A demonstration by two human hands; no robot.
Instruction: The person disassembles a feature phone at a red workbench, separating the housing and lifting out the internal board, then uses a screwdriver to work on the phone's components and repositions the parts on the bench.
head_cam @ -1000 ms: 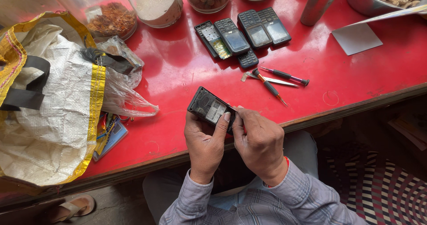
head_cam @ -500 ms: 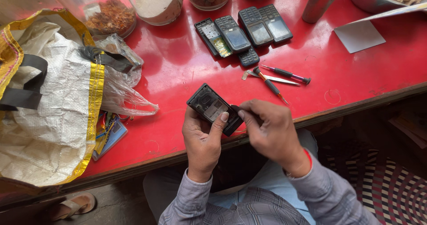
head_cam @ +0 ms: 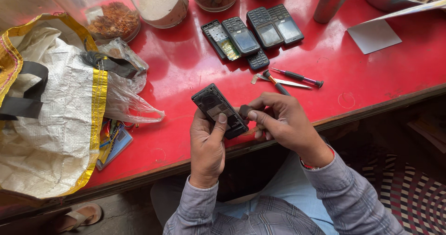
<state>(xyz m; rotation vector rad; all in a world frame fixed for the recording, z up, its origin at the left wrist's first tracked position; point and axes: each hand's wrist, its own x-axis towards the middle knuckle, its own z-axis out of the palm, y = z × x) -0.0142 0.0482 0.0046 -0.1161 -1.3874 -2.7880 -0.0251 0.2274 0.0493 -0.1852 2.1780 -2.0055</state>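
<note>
Left hand: closed round the lower end of an opened phone, thumb laid across its exposed back.
Right hand: fingers narrowed to a pinch on a small dark part, held just at the phone's right edge.
Phone: held above the near edge of the worktop, back cover off, insides shown; long axis run from upper left to lower right, the lower right end nearest the right hand.
Key relation: the dark part lies directly right of the phone's middle, touching or nearly so; which cannot be told. The right hand is the nearer to that edge; the left hand is under and behind.
Phones: four laid in a row further back on the worktop, a small dark piece just below them.
Tools: a screwdriver, tweezers and a brush lying between the row and the right hand.
Bag: white woven, yellow trim, at far left.
Jars: along the back edge.
</note>
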